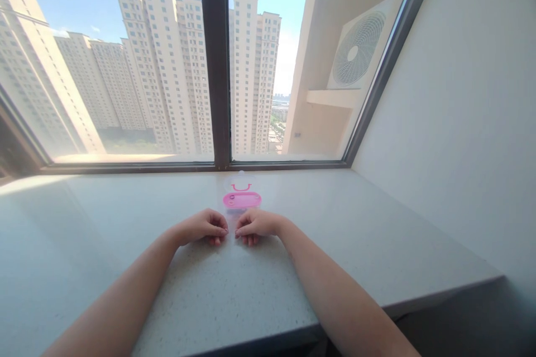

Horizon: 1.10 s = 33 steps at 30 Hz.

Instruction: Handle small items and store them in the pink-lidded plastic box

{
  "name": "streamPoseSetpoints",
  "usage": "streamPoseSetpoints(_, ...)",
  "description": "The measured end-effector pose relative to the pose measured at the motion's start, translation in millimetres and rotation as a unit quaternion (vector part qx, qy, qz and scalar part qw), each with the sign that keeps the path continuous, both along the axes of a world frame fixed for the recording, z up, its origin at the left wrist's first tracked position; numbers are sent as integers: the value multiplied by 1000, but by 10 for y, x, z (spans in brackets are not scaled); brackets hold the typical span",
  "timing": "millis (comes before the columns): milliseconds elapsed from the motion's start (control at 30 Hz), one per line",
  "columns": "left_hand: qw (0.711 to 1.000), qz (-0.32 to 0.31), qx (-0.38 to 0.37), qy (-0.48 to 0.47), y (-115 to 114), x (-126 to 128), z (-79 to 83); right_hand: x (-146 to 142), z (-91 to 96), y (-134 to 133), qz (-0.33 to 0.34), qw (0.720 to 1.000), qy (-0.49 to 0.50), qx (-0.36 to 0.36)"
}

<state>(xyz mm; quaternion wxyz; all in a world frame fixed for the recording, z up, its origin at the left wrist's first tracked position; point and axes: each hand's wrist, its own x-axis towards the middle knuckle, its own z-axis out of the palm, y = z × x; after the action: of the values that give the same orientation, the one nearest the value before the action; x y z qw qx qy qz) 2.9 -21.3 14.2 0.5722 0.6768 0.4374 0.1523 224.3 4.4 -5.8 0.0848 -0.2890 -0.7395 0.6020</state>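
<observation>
My left hand (pixel 210 226) and my right hand (pixel 254 224) rest low over the pale speckled counter, a small gap between their fingertips. On each, the thumb and forefinger are pinched together. Whatever sits in either pinch is too small to make out. Just beyond the fingers stands a small oval pink box (pixel 242 199), its near side partly hidden by my right hand. One or two tiny ring-like items show inside it. Behind the box, a clear lid with a pink handle (pixel 241 187) lies open toward the window.
The counter (pixel 355 234) runs up to a dark window frame (pixel 221 95), with tall buildings outside. A white wall (pixel 469 122) closes off the right side. The counter's front edge (pixel 444 292) drops away at the lower right.
</observation>
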Motion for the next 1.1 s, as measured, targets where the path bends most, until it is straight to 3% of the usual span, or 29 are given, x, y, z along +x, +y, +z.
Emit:
streamPoseSetpoints(300,1000,8,1,7,0,-2,-12,3,77,-38,3,1000,-15,18)
streamPoseSetpoints(833,1000,16,0,12,21,1,-44,11,41,-26,6,999,-9,34)
streamPoseSetpoints(1100,1000,9,10,15,16,-4,-52,7,63,-26,8,1000,-7,14)
